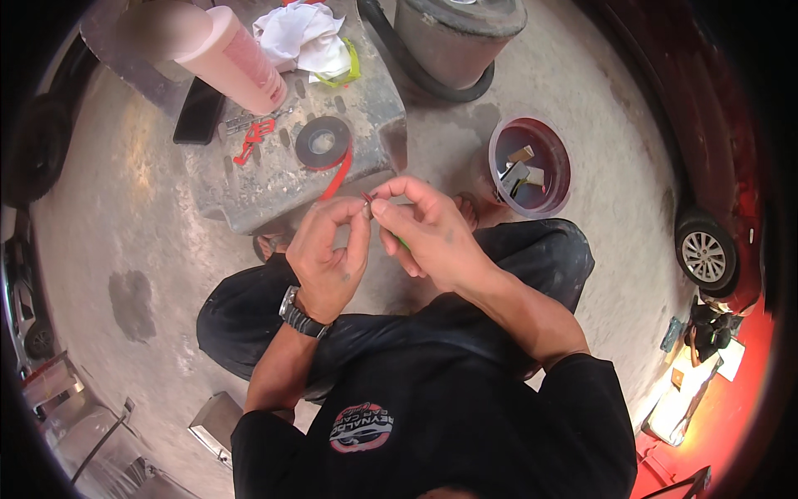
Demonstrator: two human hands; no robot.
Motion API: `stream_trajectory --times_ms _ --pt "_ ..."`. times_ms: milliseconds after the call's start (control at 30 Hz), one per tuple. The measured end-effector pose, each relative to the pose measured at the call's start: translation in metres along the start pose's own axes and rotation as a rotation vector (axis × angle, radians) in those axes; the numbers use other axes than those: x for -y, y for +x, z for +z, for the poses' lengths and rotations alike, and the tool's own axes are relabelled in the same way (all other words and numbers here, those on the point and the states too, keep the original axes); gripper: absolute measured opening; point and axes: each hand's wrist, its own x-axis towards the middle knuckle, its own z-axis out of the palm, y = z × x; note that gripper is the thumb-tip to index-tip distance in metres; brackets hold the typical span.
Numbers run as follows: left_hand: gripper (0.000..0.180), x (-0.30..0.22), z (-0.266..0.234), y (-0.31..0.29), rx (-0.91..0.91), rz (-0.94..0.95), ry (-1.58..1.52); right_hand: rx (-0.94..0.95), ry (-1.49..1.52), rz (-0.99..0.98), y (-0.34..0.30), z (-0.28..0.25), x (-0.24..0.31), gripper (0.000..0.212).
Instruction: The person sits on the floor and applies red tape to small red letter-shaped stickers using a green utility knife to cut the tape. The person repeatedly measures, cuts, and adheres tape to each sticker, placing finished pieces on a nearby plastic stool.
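Note:
My left hand (332,241), with a dark watch (301,314) on its wrist, pinches with thumb and forefinger. Against it, my right hand (428,231) pinches too, and a small dark-red piece (366,198) shows between the fingertips. It is too small to name surely. A bit of something green (402,243) peeks out under my right hand's curled fingers; the rest is hidden. Just beyond my hands, a roll of dark tape with a red backing (311,133) lies flat on a worn grey stool (274,191). Its loose red end hangs over the near edge.
On the stool are red scraps (253,141), a black phone (198,112), a pink-white cylindrical container (241,62) and a white cloth (303,37). Right of it stands a bucket (567,150) with small boxes inside. A lidded bin (453,50) stands behind; a red car's wheel (705,249) is far right.

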Motion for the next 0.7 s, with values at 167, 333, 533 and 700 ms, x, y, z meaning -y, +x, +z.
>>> stream_trajectory --times_ms 167,333,533,700 --pt "0.015 0.006 0.005 0.002 -0.023 0.003 -0.002 0.0 0.073 0.037 0.01 0.001 0.001 0.026" --pt "0.014 0.014 0.006 -0.007 -0.068 -0.255 -0.245 0.053 0.053 0.033 0.007 0.004 0.005 0.027" --pt "0.013 0.014 0.005 -0.009 -0.046 -0.286 -0.258 0.053 0.055 0.014 0.006 0.001 0.003 0.026" --pt "0.013 0.018 0.007 -0.007 -0.046 -0.08 -0.118 0.038 0.122 0.037 0.012 0.002 0.0 0.022"
